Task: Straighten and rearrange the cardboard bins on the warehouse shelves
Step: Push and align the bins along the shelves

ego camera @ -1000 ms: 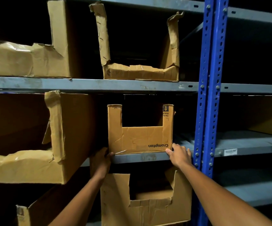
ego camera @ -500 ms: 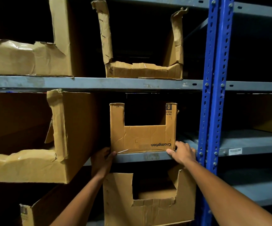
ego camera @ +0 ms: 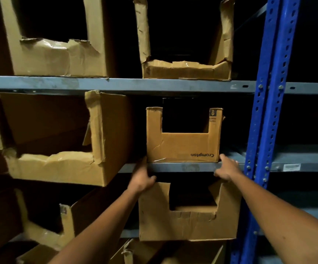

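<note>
A small cardboard bin marked "Crompton" (ego camera: 183, 147) stands on the middle shelf (ego camera: 192, 167), its cut-out front facing me. My left hand (ego camera: 142, 177) is at its lower left corner, thumb up beside the bin and fingers curled just under the shelf's front edge. Whether those fingers grip anything is unclear. My right hand (ego camera: 226, 168) rests on the shelf edge at the bin's lower right corner, with the thumb touching the bin. Directly below stands another cut-out bin (ego camera: 188, 225).
A large bin (ego camera: 59, 168) overhangs the middle shelf at left. Two torn bins (ego camera: 57, 58) (ego camera: 186, 69) stand on the upper shelf (ego camera: 116, 84). A blue steel upright (ego camera: 265, 130) runs close on the right, with a bare shelf (ego camera: 297, 159) beyond it. More bins (ego camera: 45, 235) sit lower left.
Both hands have slipped down from the Crompton bin's bottom corners to the shelf's front edge. The view has moved closer and to the left. The bin looks unmoved.
</note>
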